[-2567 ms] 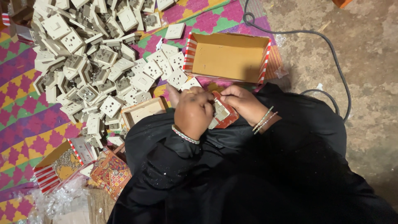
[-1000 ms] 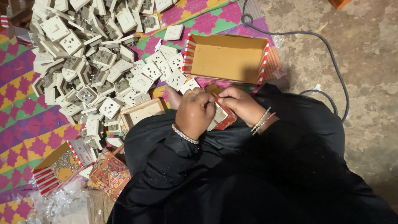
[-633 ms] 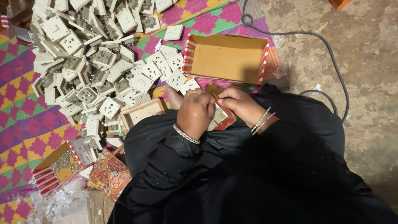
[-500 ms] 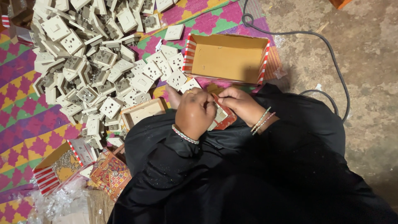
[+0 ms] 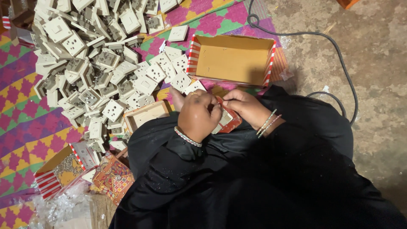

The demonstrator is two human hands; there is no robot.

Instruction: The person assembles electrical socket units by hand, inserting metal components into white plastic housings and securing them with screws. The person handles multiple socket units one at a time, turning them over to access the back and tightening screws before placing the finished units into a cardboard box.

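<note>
Open cardboard box [image 5: 231,63], striped rim, holds nothing visible; a smaller tray [image 5: 146,115] sits by the left knee, just beside the heap of white sockets [image 5: 97,63]. Bare concrete lies right of the mat. Left hand [image 5: 197,116] and right hand [image 5: 246,108] both clasp a small red-and-white carton [image 5: 227,121] over the lap, seemingly with a pale socket inside.

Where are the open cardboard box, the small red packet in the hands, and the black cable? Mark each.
open cardboard box [image 5: 231,63], head view, on its bare inner floor.
small red packet [image 5: 232,121], head view, on its red edge below the fingers.
black cable [image 5: 335,46], head view, on its curve across the floor.
</note>
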